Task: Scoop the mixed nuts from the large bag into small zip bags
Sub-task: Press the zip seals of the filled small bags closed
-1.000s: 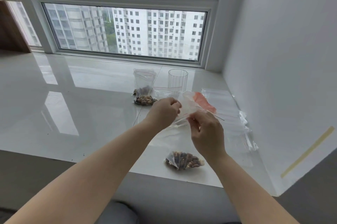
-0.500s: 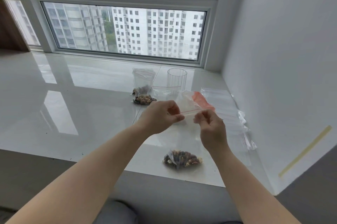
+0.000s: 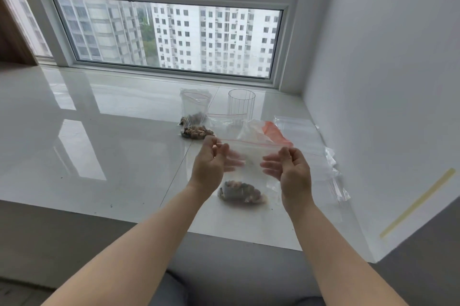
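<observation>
My left hand [image 3: 209, 166] and my right hand [image 3: 292, 168] hold an empty clear small zip bag [image 3: 250, 153] spread flat between them above the sill. Each hand pinches one top corner by the red zip line, and the fingers show blurred through the plastic. Below the held bag lies a filled small bag of mixed nuts [image 3: 240, 192] near the sill's front edge. Two more nut bags stand behind: a low one [image 3: 196, 131] and an upright one [image 3: 194, 106]. The large bag [image 3: 272, 131], clear with an orange patch, lies just beyond my hands.
A clear ribbed cup [image 3: 241, 104] stands at the back by the window. Spare clear zip bags [image 3: 332, 171] lie along the right wall. The glossy white sill [image 3: 99, 146] drops off at its front edge, and the white wall closes the right side.
My hands have moved apart from working close together at the bag's mouth. The small zip bag now hangs stretched wide between them.
</observation>
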